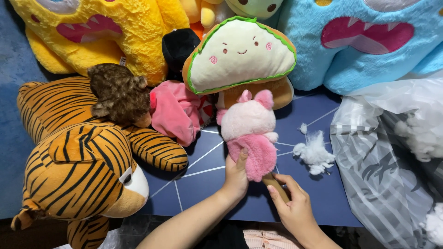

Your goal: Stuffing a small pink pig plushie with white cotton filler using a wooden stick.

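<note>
A small pink and white plush toy [250, 133] lies on the dark blue mat [318, 193], its head toward the far side. My left hand [236, 176] grips its lower left side, thumb on the pink body. My right hand [291, 203] holds a tan wooden stick [273, 183] whose far end goes under the plush's lower end. A tuft of white stuffing [314, 151] lies on the mat just right of the plush.
A striped tiger plush [78, 157] fills the left. A sandwich-shaped plush [240, 55], a brown furry toy [119, 92], a pink cloth toy [174, 110], yellow [101, 32] and blue [369, 41] monster plushes line the back. A clear bag of stuffing [392, 157] lies right.
</note>
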